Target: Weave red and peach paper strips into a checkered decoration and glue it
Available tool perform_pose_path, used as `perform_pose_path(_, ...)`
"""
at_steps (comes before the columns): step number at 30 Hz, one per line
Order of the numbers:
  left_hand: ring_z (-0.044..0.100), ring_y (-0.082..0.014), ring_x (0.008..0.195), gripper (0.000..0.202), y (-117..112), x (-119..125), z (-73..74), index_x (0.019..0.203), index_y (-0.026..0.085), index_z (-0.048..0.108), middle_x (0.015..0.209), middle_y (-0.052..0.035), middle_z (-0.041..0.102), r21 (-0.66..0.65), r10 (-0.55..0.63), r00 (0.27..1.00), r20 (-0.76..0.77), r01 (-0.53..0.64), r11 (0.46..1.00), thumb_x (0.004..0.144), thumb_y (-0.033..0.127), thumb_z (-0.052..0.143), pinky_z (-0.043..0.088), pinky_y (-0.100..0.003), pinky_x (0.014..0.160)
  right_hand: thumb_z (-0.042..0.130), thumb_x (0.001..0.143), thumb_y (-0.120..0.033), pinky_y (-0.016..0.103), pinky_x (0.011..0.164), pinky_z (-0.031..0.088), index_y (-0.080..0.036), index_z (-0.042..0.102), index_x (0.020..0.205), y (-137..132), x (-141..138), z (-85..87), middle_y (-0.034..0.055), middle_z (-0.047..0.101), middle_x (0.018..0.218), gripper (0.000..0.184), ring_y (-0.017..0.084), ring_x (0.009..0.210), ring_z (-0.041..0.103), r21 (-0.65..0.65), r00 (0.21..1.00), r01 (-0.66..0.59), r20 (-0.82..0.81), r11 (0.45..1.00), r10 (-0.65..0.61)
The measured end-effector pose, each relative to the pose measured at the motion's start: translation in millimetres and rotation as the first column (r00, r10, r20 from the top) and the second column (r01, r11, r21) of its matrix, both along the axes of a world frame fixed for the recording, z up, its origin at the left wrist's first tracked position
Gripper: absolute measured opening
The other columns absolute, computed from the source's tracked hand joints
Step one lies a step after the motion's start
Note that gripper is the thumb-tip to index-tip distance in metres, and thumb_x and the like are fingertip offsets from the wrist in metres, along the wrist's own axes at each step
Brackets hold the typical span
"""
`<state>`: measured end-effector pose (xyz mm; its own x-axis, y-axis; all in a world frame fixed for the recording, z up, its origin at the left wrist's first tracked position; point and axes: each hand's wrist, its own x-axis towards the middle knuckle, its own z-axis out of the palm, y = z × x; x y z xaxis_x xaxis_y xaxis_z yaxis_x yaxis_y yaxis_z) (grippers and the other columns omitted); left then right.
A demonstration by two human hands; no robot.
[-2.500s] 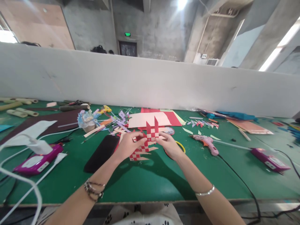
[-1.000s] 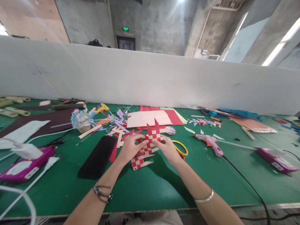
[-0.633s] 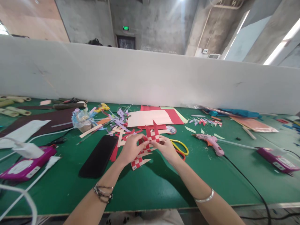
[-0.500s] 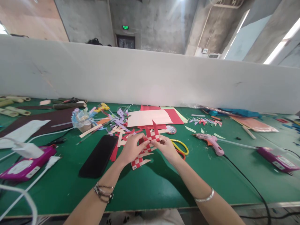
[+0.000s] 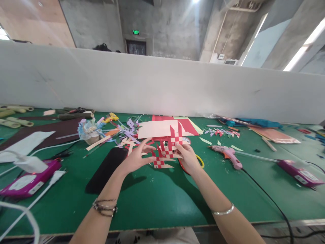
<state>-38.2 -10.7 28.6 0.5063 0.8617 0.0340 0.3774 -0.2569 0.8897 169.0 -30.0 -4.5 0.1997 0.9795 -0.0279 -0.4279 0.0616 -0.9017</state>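
Note:
A woven paper strip point(image 5: 167, 154) in red and cream checks hangs slantwise above the green table, with pointed paper ends sticking up and to the right. My right hand point(image 5: 188, 157) pinches its upper right section between thumb and fingers. At the lower left end of the weave, my left hand point(image 5: 138, 156) has its fingers apart. Its thumb tip comes close to the checks; whether it touches them I cannot tell. Behind my right hand, scissors with yellow and red handles point(image 5: 200, 161) are partly hidden.
A black phone point(image 5: 106, 171) lies left of my hands. Cream paper point(image 5: 162, 128) and loose purple strips point(image 5: 130, 123) are behind them. To the right rests a pink glue gun point(image 5: 227, 154) with a cable. Purple power strips point(image 5: 301, 173) sit at both sides.
The woven strip has moved right and slightly up in my right hand, more of it now showing. My left hand has come away from the upper section, its fingers spreading.

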Motion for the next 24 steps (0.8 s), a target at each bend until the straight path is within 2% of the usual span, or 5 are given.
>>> perform_pose_path(4,0.051,-0.0266,0.115,0.084,1,4,-7.1,0.137,0.023,0.023,0.118,-0.0133,0.057,-0.076,0.011,0.999,-0.037,-0.014,0.997,0.066,0.035,0.066,0.046,-0.037,0.087,0.076,0.058,-0.039,0.021,0.050,0.044,-0.018,0.060,0.063,2,1,0.9,-0.0032,0.060,0.054,0.027,0.008,0.049,0.053,0.029,0.998,-0.017,-0.062,0.999,0.019)
perform_pose_path(8,0.059,-0.0252,0.102,0.074,2,10,-8.2,0.134,0.019,0.030,0.105,-0.0116,0.064,-0.160,0.035,0.999,0.027,-0.030,0.987,0.070,0.035,0.063,0.049,-0.036,0.080,0.076,0.057,-0.036,0.023,0.055,0.048,-0.019,0.062,0.066,3,1,0.4,-0.0022,0.063,0.060,0.023,0.011,0.056,0.058,0.046,0.989,-0.024,-0.148,0.999,0.030)
perform_pose_path(14,0.064,-0.0208,0.088,0.065,6,3,1.1,0.125,0.017,0.039,0.097,-0.0069,0.067,-0.079,0.209,0.952,0.224,-0.196,0.978,0.069,0.041,0.063,0.051,-0.030,0.074,0.077,0.056,-0.030,0.029,0.074,0.050,-0.021,0.063,0.065,2,6,4.1,-0.0022,0.067,0.073,0.019,0.014,0.071,0.062,0.053,0.980,0.041,-0.197,0.998,-0.030)
perform_pose_path(20,0.065,-0.0171,0.072,0.061,15,-5,-1.8,0.120,0.017,0.043,0.080,-0.0030,0.067,-0.093,0.384,0.787,0.484,-0.390,0.916,0.068,0.042,0.065,0.051,-0.025,0.062,0.075,0.059,-0.032,0.031,0.081,0.047,-0.021,0.065,0.074,0,5,3.0,0.0005,0.067,0.080,0.022,0.016,0.080,0.061,0.049,0.993,-0.064,-0.100,0.997,0.069)
perform_pose_path(24,0.061,-0.0109,0.058,0.053,22,-10,-2.3,0.111,0.020,0.048,0.069,0.0035,0.062,-0.172,0.417,0.599,0.684,-0.424,0.889,0.066,0.038,0.069,0.050,-0.022,0.059,0.068,0.063,-0.041,0.028,0.076,0.046,-0.022,0.064,0.078,4,10,0.6,-0.0008,0.064,0.077,0.024,0.014,0.077,0.059,0.052,0.996,-0.004,-0.091,0.999,0.009)
